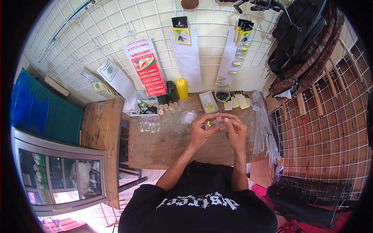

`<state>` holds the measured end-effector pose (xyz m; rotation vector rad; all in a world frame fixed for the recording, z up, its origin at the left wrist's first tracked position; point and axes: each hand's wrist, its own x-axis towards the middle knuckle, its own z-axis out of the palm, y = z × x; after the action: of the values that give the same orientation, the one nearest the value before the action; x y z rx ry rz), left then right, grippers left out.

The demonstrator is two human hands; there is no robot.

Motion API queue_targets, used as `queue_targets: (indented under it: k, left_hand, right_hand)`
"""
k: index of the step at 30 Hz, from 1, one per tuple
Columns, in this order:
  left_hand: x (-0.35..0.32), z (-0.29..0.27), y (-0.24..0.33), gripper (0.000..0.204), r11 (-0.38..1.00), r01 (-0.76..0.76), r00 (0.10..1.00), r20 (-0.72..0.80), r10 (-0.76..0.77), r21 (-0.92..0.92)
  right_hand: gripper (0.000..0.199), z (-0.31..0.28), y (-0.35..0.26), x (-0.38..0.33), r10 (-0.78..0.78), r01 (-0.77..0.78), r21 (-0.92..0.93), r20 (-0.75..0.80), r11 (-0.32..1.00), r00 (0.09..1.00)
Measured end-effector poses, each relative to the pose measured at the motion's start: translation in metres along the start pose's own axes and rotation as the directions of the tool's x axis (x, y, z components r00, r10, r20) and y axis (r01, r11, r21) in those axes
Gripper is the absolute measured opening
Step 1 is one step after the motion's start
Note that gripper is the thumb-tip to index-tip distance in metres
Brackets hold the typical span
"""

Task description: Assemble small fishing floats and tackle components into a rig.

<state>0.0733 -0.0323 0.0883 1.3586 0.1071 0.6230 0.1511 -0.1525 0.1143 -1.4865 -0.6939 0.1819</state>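
- My two hands meet above the wooden table (167, 147), near its middle, with one small clear plastic bag (215, 123) pinched between them.
- My left hand (201, 131) closes thumb and fingers on the bag's left edge; at least two tiny yellow beads show through the plastic just by my thumb.
- My right hand (235, 130) clamps its fingertips on the bag's right edge, fingers curled inward, touching the plastic.
- Left of my hands on the table lies one row of small clear packets (150, 126) with yellow specks; their exact number is too small to count.
- Beyond that row stand one yellow squeeze bottle (182, 89) and one dark green bottle (172, 91), side by side at the table's far edge.
- One white tray (208, 102) sits beyond my hands, and a bundle of long clear sleeves (264, 128) lies just to the right of my right hand.
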Motion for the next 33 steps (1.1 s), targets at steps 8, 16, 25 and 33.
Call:
queue_targets:
  k: [8, 16, 25, 33]
  left_hand:
    - [-0.010, -0.003, -0.011, 0.048, 0.999, 0.036, 0.991, -0.133, -0.031, 0.031]
    - [-0.022, -0.012, -0.006, 0.040, 0.981, -0.008, 0.996, -0.081, 0.025, 0.195]
    - [-0.025, -0.019, 0.003, 0.015, 0.991, 0.121, 0.957, -0.273, -0.100, 0.062]
    - [-0.039, -0.017, 0.007, 0.028, 0.985, 0.059, 0.917, -0.399, 0.011, 0.161]
  right_hand:
    - [0.016, -0.006, 0.004, -0.005, 0.261, -0.282, 0.114, 0.171, 0.953, 0.950]
    - [0.010, -0.005, 0.021, -0.003, 0.252, -0.257, 0.016, 0.154, 0.966, 0.955]
    - [0.009, 0.008, 0.013, -0.001, 0.155, -0.154, -0.018, 0.167, 0.988, 0.974]
    - [0.017, 0.027, 0.021, -0.008, 0.104, -0.134, 0.173, 0.172, 0.976, 0.980]
